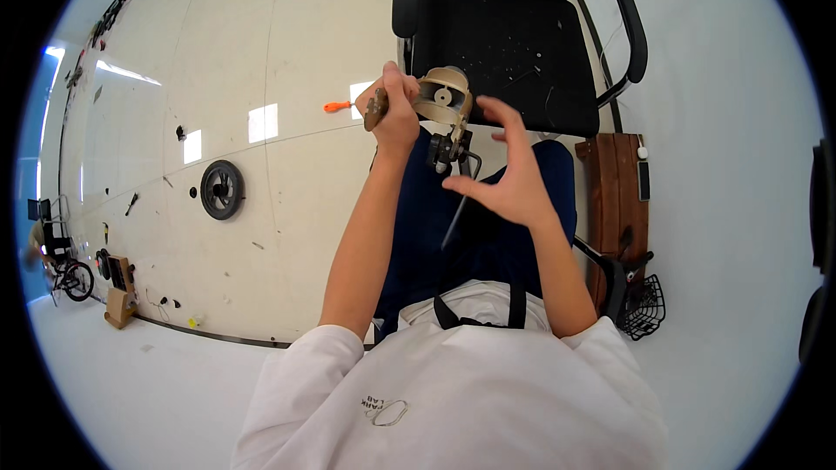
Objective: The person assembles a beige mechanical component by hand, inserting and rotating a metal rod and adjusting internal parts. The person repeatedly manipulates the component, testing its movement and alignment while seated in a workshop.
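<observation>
My left hand (396,113) is wrapped round a beige mechanical part (453,80), held up above my lap. The part has a curved, fork-like frame round a pale disc, and a worn brown end (375,110) sticks out on the left side of my fist. A dark clamp-like fitting (441,150) hangs at its lower end. An L-shaped hex key (455,219) is at this fitting, its long arm slanting down over my thighs. Beside the part and the key, my right hand (515,183) is open, fingers curved and thumb apart; thumb contact with the key cannot be made out.
Before me stands a black chair (501,52) with small loose bits on its seat. An orange-handled screwdriver (338,107) and a black wheel (222,190) lie on the tiled floor to the left. At right are a brown wooden box (610,200) and a black wire basket (645,309).
</observation>
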`<act>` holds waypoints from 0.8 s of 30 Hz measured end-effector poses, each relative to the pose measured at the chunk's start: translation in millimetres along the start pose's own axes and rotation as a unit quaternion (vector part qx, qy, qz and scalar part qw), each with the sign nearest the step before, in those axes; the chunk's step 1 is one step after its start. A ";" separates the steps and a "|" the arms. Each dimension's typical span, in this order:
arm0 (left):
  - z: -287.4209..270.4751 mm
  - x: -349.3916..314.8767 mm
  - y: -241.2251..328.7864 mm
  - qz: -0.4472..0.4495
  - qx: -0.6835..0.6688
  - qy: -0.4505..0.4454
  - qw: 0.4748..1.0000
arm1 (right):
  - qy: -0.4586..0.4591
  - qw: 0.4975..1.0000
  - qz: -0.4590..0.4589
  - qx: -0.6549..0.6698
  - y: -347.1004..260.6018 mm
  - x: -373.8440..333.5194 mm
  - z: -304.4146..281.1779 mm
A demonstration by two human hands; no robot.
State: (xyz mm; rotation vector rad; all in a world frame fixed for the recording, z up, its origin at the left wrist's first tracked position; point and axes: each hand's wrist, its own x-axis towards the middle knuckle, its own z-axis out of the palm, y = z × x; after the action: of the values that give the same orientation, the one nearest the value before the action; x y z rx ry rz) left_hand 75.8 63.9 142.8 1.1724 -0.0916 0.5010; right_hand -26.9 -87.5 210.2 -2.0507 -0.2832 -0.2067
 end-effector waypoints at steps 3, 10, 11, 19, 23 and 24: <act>0.5 2.1 0.0 -0.022 -0.018 0.005 1.000 | -0.026 0.988 0.149 -0.013 33.7 -26.4 11.2; 1.3 3.7 -3.4 -0.029 0.002 0.014 0.999 | 0.103 0.946 0.250 0.178 79.6 9.7 4.2; 0.6 3.7 -1.3 -0.030 -0.001 0.014 0.999 | 0.073 0.944 0.251 0.200 72.0 20.6 0.7; 2.6 1.5 0.6 -0.045 0.029 0.002 0.999 | -0.004 0.912 0.302 0.278 56.8 -17.3 21.7; -0.1 0.6 -3.8 -0.028 0.014 -0.003 0.999 | -0.081 0.859 0.297 0.409 34.1 -66.5 24.8; 0.0 0.9 -3.9 -0.031 0.011 0.003 0.999 | -0.099 0.840 0.290 0.447 17.3 -70.1 16.6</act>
State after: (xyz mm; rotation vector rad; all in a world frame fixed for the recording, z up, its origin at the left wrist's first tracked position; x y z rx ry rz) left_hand 78.2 63.1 139.7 1.1921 -0.0434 0.4520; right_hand -88.6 -88.8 169.2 -1.1300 0.1268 0.4516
